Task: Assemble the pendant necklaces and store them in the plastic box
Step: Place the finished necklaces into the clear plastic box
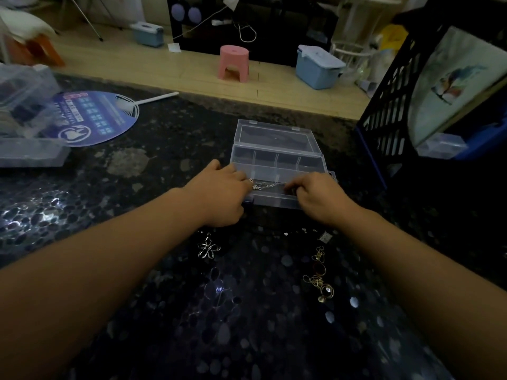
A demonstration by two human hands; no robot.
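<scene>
while both hands reach over the near edge of the clear plastic box (277,160), a silver chain necklace (267,185) with a small pendant is stretched between them above the box's front compartments. the left hand (219,193) has its fingers curled toward the left end of the chain, near the pendant; the fingertips are hidden, so a grasp on the chain appears likely but cannot be confirmed in full. the right hand (315,198) has its fingers curled down at the right end of the chain, pinching it. the box stands open on the dark speckled tabletop (164,297), its lid (274,134) tilted back on the far side, with thin dividers forming a row of compartments. nearer the person, a silver flower-shaped pendant (208,248) lies on the tabletop left of centre, and a cluster of gold-toned pendants and chain (319,275) lies to the right, well apart from the flower. a blue printed hand fan (93,119) rests at the far left beside another clear container (30,154). a black mesh crate (397,105) stands at the far right. a pink stool (233,65) stands on the floor beyond the table.
</scene>
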